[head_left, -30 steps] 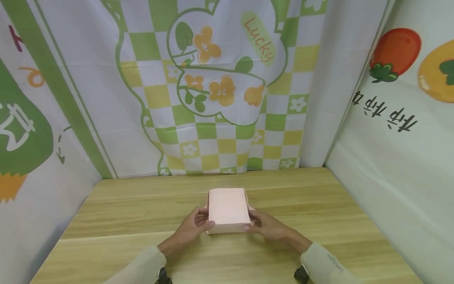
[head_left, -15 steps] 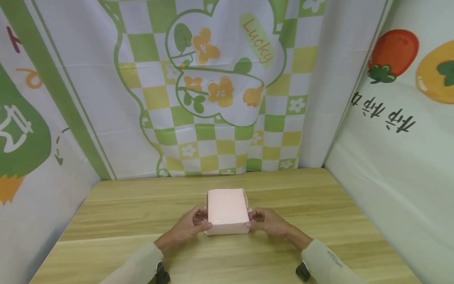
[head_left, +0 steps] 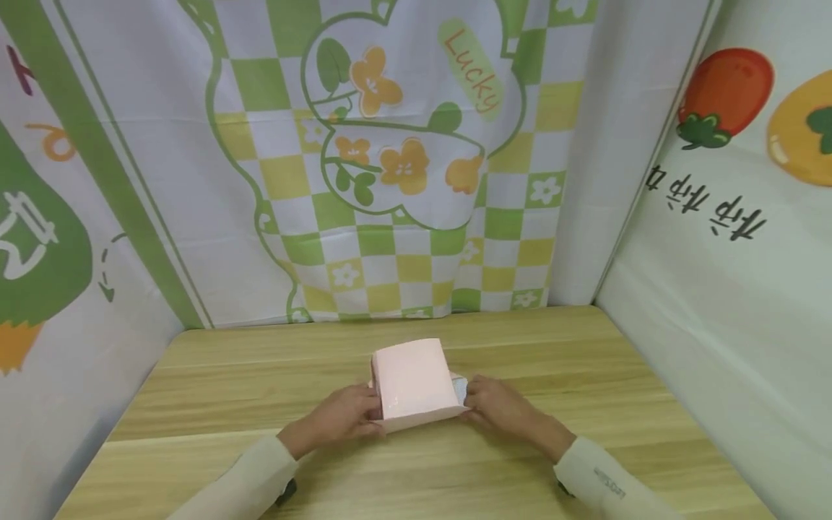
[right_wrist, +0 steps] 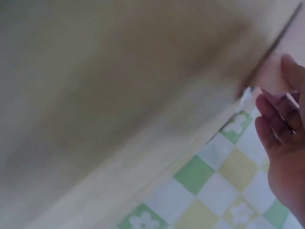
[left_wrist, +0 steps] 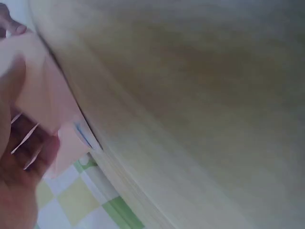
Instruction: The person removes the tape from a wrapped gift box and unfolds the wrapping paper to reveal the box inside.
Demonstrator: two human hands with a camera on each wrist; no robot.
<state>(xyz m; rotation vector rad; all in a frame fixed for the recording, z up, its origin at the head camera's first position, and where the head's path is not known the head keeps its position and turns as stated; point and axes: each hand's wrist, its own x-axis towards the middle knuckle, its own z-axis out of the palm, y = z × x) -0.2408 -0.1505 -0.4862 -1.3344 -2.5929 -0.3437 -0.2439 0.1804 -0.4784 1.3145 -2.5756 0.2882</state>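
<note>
A small pink cardboard box (head_left: 412,379) stands on the wooden table, turned a little and with its side flaps loose. My left hand (head_left: 334,419) grips its left side; in the left wrist view the thumb lies over the pink wall (left_wrist: 38,90) and the other fingers curl behind it. On the right, my right hand (head_left: 500,410) pinches the front corner, thumb on the pink card (right_wrist: 271,76) in the right wrist view. Beside that hand a pale blue-white patch (head_left: 459,388) shows at the box's right side; the rest of it is hidden.
The wood-grain table (head_left: 260,375) carries the box near its middle. Behind it hangs a green and yellow checked cloth (head_left: 416,267). Printed white sheets (head_left: 715,303) close off the left and right sides.
The box has turned slightly, its right front corner drawn outward and its back tipped up. The pale blue-white patch has come into view on the right. Both hands have shifted their hold.
</note>
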